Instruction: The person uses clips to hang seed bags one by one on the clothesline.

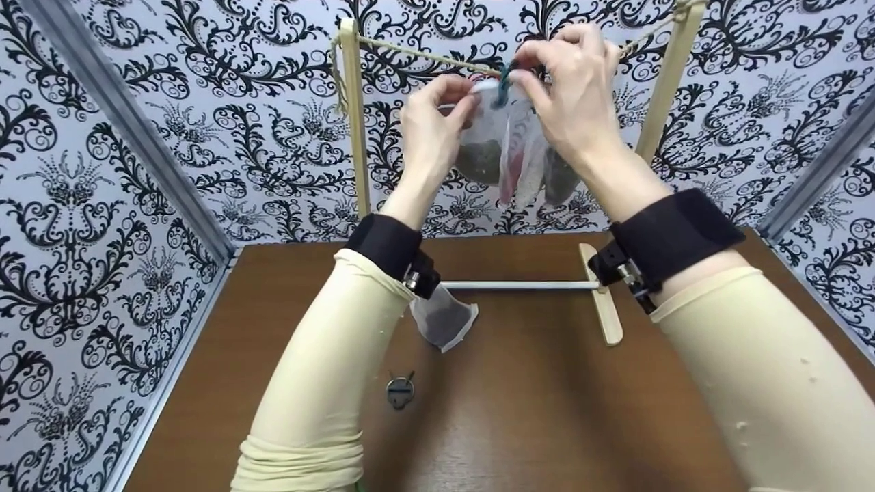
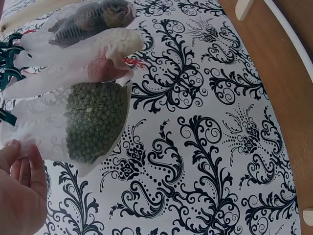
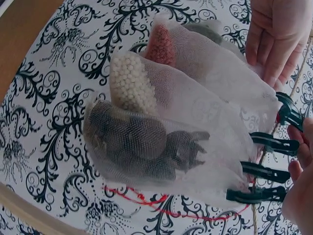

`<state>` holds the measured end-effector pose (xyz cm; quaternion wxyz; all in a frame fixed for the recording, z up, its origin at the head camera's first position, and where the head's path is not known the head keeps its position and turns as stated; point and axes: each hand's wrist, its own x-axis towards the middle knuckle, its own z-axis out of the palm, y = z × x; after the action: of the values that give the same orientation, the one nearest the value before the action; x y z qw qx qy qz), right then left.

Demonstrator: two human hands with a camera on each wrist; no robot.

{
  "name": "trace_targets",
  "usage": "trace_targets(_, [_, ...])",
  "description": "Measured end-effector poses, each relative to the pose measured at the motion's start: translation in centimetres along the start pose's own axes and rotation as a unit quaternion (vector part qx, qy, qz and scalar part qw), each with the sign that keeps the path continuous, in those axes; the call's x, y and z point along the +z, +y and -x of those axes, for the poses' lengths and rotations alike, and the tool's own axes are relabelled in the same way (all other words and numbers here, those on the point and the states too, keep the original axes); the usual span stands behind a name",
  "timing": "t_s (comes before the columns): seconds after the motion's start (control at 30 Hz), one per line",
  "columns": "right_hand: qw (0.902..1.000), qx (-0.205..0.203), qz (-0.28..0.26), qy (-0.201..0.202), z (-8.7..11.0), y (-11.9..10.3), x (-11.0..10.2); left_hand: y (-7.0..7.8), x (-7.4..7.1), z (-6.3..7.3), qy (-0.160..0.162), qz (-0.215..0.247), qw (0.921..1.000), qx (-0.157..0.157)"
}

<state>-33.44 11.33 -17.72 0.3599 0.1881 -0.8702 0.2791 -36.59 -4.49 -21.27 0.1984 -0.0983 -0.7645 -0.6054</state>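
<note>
Several white mesh bags hang from a rope (image 1: 431,56) by dark green spring clips. My left hand (image 1: 434,123) pinches the upper edge of the mesh bag with green pea-like balls (image 2: 95,120). At that bag's top, my right hand (image 1: 581,89) grips a green spring clip (image 3: 289,111) between thumb and fingers. Beside it hang a bag with red bits (image 3: 160,46), one with white beads (image 3: 131,83) and one with dark lumps (image 3: 124,129). Other clips (image 3: 264,172) sit in a row along the rope, close to my right fingers.
Two wooden posts (image 1: 355,123) carry the rope in front of a patterned backdrop. On the brown table (image 1: 506,410) lie a small mesh bag with dark contents (image 1: 444,320), a white rod (image 1: 519,285) joined to a wooden bar (image 1: 607,314), and a small ring-shaped metal object (image 1: 400,391).
</note>
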Motion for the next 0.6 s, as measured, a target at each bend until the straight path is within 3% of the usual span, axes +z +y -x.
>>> trace_targets(0.17, [0.9988, -0.021, 0.024, -0.038, 0.5, 0.5, -0.3, -0.4, -0.1, 0.2, -0.010, -0.018, 0.9998, 0.000])
trace_targets(0.33, [0.9963, -0.048, 0.055, -0.044, 1.2, 1.1, 0.0, -1.0, -0.2, 0.6, -0.025, -0.041, 0.9989, 0.002])
trace_targets(0.5, [0.9938, -0.079, 0.076, -0.018, 2.4, 1.4, 0.9, -1.7, -0.4, 1.0, -0.037, -0.041, 0.9984, 0.010])
trace_targets(0.6, [0.9907, -0.107, 0.077, 0.031, 3.5, 1.4, 1.7, -2.0, -0.7, 1.5, -0.040, -0.046, 0.9979, 0.022])
